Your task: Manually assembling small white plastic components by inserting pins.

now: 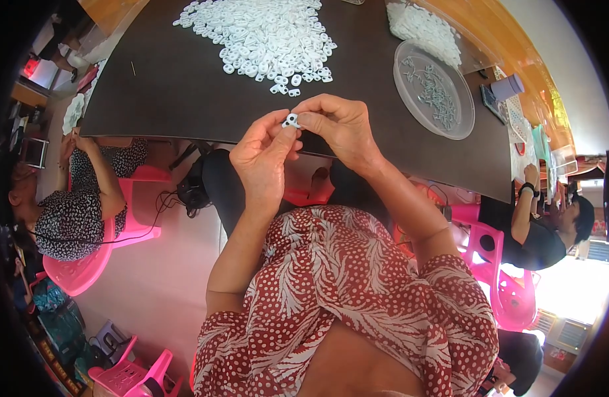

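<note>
Nearest is the wearer's red and white patterned blouse, with both forearms reaching forward past it. The two hands meet above the near edge of the dark table. The left hand comes in from the left, its thumb and fingers pinching a small white piece; the right hand comes from the right, thumb and forefinger pressed close on the same piece. So the piece sits between the two sets of fingertips, right of the left palm and left of the right, with neither hand clearly nearer. Its long axis is too covered by fingers to tell.

The piece looks white and smooth, with a dark round opening showing; the rest of its outline is hidden.

Just beyond the fingertips, a few loose white pieces lie on the table, rounded and pierced with holes. They trail from a broad pile of white pieces farther off. To the right of the pile stands a shallow round clear tray with thin grey metal parts scattered inside; past it, at the far right, a clear bag of whitish pieces rests.
</note>
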The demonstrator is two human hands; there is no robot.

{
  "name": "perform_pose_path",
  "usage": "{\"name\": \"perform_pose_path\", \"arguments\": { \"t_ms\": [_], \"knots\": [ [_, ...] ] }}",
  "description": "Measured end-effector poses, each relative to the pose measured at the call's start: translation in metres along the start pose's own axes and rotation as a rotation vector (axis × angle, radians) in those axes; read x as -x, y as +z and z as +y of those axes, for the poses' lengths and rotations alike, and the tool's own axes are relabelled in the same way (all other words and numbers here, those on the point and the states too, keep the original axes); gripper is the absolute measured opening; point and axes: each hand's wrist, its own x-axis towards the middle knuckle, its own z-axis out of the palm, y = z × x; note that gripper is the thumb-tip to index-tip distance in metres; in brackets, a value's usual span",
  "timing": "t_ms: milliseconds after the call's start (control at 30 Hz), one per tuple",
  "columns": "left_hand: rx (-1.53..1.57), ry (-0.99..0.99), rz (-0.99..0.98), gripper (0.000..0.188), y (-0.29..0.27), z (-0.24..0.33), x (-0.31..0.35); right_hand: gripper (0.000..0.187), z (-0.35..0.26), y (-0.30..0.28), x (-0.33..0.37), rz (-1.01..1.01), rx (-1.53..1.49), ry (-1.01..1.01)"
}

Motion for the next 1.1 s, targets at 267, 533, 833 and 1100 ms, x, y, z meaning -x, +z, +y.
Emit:
{"name": "perform_pose_path", "arguments": {
  "t_ms": [267,533,833,1100],
  "knots": [
    [0.059,-0.009,0.012,0.021,0.004,-0.002,0.002,0.008,-0.003,0.003,0.003,0.006,0.012,-0.013],
    [0.155,0.014,-0.005,0.021,0.000,-0.008,0.002,0.016,-0.007,0.005,0.009,0.024,0.416,-0.262],
    [0.196,-0.052,0.061,0.020,0.006,-0.002,0.003,0.026,-0.004,0.005,0.010,0.061,0.484,-0.480],
    [0.152,0.007,-0.033,0.020,0.000,-0.003,0.007,0.026,-0.003,0.005,0.015,0.087,0.371,-0.373]
  ]
}}
